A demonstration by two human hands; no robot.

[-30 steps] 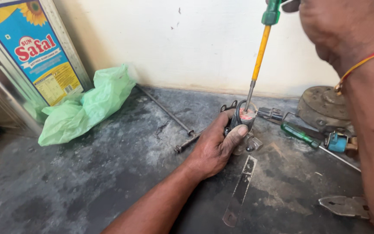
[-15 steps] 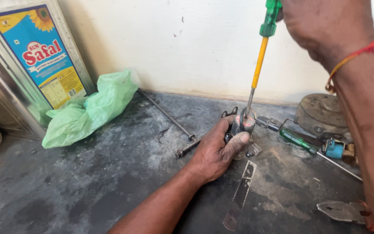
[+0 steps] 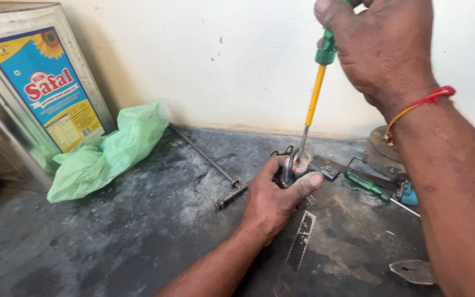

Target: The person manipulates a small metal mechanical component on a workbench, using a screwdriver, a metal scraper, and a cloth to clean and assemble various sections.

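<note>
My left hand [image 3: 275, 201] is clamped around a small round metal part [image 3: 295, 166] that stands on the dark grimy floor [image 3: 155, 231]. My right hand [image 3: 383, 47] grips the green handle of a screwdriver [image 3: 315, 93] with a yellow shank. The screwdriver stands nearly upright and its tip is down in the top of the metal part. A red thread is tied round my right wrist.
A crumpled green plastic bag [image 3: 108, 154] lies left, beside a large metal tin [image 3: 28, 93]. A thin metal rod [image 3: 207, 159] and a bolt lie on the floor. A second green screwdriver [image 3: 370, 187], a flat metal strip [image 3: 298, 247], pliers [image 3: 413, 270] and a round metal disc [image 3: 383, 151] sit right.
The view has shifted so both hands sit lower and nearer the middle. My right hand has come down with the screwdriver, whose tip stays in the part. My left hand keeps its grip.
</note>
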